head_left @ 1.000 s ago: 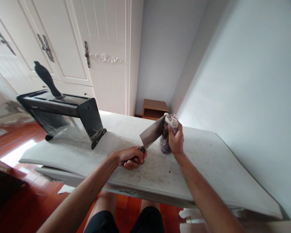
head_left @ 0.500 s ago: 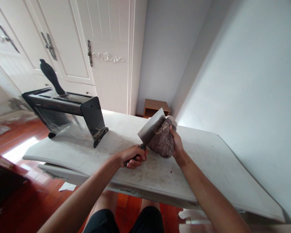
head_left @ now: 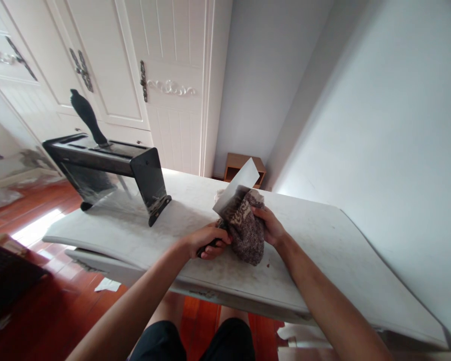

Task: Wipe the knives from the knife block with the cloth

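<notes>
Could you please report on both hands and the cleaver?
Left hand gripping cleaver. Right hand holding cloth against it. Knife block apart, to the left.

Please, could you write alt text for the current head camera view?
A person's left hand grips a cleaver while the right hand holds a mottled brown cloth against it, over a stained white table. A black knife stand is on the table's left side.

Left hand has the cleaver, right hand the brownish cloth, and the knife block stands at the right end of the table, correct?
No: the knife block stands toward the left end of the table, as the head view shows. The left hand has the cleaver and the right hand the brownish cloth.
</notes>
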The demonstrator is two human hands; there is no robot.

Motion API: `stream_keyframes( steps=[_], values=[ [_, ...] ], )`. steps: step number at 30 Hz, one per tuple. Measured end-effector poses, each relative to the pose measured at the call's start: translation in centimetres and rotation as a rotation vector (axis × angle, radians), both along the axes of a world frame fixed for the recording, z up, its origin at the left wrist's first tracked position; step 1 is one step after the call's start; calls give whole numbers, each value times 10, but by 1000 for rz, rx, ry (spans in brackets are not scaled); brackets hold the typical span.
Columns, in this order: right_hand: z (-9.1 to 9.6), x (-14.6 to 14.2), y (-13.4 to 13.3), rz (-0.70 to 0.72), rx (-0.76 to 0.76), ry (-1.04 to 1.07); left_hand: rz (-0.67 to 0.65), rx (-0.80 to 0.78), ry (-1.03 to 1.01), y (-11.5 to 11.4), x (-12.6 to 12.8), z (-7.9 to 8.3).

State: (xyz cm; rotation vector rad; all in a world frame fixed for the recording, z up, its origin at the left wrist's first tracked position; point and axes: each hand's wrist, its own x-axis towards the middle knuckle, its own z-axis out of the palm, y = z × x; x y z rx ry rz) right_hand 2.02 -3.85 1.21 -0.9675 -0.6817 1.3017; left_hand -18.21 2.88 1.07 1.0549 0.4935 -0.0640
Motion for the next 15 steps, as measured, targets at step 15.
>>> stream_keyframes(
  steps=[15],
  values=[
    [-15,14,12,-297,-18,-74,84,293,-114,-6,2,3]
  ],
)
